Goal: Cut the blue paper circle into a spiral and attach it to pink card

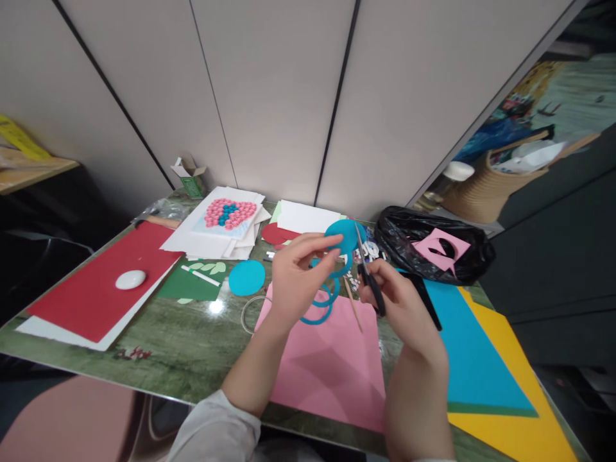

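My left hand (296, 273) pinches a teal paper disc (342, 236) that has been cut into a spiral; the loose coil (321, 307) hangs down below it. My right hand (392, 295) grips black-handled scissors (368, 269), blades pointing up into the disc's edge. Both hands hover above a pink sheet (327, 366) lying on the green table (192, 346).
A second teal disc (246, 277), green paper with leaf cutouts (195, 282), a red sheet (101, 289) with a white oval object (130, 279), and a pink-and-teal ball artwork (230, 213) lie at left. A black bag (433, 253), teal (471, 359) and yellow (520, 423) sheets lie at right.
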A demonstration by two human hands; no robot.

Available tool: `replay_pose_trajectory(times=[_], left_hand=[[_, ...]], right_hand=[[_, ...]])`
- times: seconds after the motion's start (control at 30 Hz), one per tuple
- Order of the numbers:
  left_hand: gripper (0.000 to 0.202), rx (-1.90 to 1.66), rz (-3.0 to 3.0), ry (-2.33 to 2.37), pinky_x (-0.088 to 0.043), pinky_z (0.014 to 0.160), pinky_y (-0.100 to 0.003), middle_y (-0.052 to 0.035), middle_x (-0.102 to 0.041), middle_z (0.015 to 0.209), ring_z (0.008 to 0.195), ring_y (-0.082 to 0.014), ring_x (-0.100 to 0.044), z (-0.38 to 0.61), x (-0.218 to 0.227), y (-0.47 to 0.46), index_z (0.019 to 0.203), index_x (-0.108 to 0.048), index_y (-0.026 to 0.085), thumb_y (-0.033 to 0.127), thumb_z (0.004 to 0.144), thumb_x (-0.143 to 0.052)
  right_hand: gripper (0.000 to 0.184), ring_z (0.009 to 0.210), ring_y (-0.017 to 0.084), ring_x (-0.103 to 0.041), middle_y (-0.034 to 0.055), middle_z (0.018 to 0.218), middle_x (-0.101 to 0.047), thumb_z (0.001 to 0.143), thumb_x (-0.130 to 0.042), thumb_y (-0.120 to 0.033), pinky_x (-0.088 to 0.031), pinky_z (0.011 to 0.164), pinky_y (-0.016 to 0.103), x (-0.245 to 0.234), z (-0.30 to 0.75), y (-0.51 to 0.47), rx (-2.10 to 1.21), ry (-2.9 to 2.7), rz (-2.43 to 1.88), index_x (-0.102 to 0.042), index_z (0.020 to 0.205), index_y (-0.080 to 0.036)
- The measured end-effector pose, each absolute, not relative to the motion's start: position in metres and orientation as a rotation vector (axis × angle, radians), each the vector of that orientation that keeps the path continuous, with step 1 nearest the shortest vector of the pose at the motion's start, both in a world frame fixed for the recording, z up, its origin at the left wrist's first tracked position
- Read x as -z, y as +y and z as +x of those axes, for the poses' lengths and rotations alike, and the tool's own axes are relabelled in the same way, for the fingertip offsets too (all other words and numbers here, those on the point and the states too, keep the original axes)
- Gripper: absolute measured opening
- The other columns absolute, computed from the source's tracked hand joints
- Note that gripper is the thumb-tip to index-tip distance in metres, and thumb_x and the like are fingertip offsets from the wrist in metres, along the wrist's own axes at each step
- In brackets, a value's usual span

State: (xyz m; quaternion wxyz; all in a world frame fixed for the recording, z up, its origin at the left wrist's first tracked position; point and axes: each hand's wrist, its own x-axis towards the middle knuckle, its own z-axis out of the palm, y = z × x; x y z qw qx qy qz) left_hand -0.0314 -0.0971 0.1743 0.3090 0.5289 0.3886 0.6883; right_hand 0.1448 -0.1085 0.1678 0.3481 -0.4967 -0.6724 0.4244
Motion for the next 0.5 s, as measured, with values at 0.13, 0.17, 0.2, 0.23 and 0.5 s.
replay_pose_trajectory(times=[0.13,0.17,0.2,0.23,0.5], left_hand=[[0.025,-1.826,1.37,0.995,-0.054,0.069,-0.022,-0.0032,-0.07,0.095,0.078,-0.0113,-0.063,-0.0311,-0.1738,-0.0965,0.097,-0.074,0.025,0.017,0.074,-0.071],[0.026,-1.829,1.365,0.986,-0.054,0.069,-0.023,-0.0035,-0.07,0.096,0.078,-0.0113,-0.063,-0.0309,-0.1735,-0.0963,0.098,-0.074,0.025,0.017,0.074,-0.071],[0.026,-1.831,1.361,0.978,-0.054,0.069,-0.023,-0.0036,-0.069,0.096,0.078,-0.0114,-0.063,-0.0308,-0.173,-0.0961,0.099,-0.074,0.025,0.017,0.074,-0.071],[0.027,-1.838,1.358,0.966,-0.054,0.069,-0.023,-0.0035,-0.069,0.096,0.078,-0.0113,-0.062,-0.0307,-0.1726,-0.0959,0.099,-0.074,0.026,0.017,0.074,-0.071],[0.031,-1.87,1.346,0.915,-0.056,0.071,-0.023,-0.0034,-0.07,0.1,0.08,-0.0111,-0.064,-0.0308,-0.173,-0.0949,0.103,-0.072,0.027,0.016,0.074,-0.071]], right_hand=[[0.009,0.06,0.01,-0.039,-0.0059,0.064,-0.046,0.085,-0.055,-0.025,-0.032,0.054,0.023,-0.1691,0.1449,-0.1086,-1.088,-1.745,-1.289,-0.047,0.082,-0.022],[0.008,0.059,0.01,-0.039,-0.006,0.063,-0.046,0.084,-0.055,-0.023,-0.032,0.054,0.023,-0.1691,0.1451,-0.1084,-1.085,-1.747,-1.287,-0.047,0.082,-0.022],[0.007,0.059,0.01,-0.039,-0.0061,0.063,-0.046,0.084,-0.054,-0.02,-0.032,0.054,0.023,-0.1691,0.1453,-0.1082,-1.081,-1.749,-1.286,-0.047,0.082,-0.022],[0.007,0.059,0.01,-0.039,-0.0062,0.062,-0.047,0.084,-0.053,-0.019,-0.032,0.054,0.023,-0.1689,0.1454,-0.1079,-1.076,-1.755,-1.283,-0.047,0.082,-0.022],[0.008,0.058,0.011,-0.042,-0.0054,0.062,-0.05,0.082,-0.048,-0.014,-0.033,0.056,0.025,-0.1705,0.1448,-0.1074,-1.067,-1.798,-1.271,-0.046,0.081,-0.022]])
